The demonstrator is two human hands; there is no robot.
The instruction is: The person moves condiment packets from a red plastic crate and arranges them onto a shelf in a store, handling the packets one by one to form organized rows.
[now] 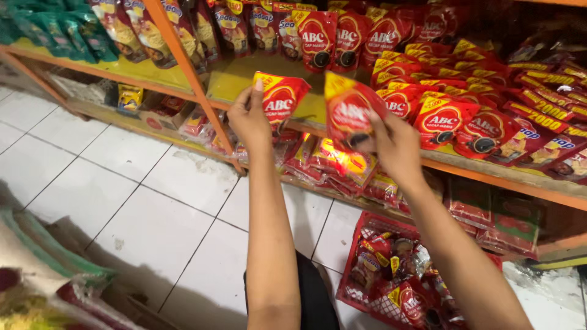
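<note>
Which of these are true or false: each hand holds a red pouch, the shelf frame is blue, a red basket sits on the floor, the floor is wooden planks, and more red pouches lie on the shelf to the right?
1. Each hand holds a red pouch. True: the left hand grips one red pouch and the right hand grips another red pouch.
2. The shelf frame is blue. False: the shelf frame is orange.
3. A red basket sits on the floor. True: the red basket holds packets, low right.
4. The floor is wooden planks. False: the floor is white tile.
5. More red pouches lie on the shelf to the right. True: a pile of red pouches lies there.
</note>
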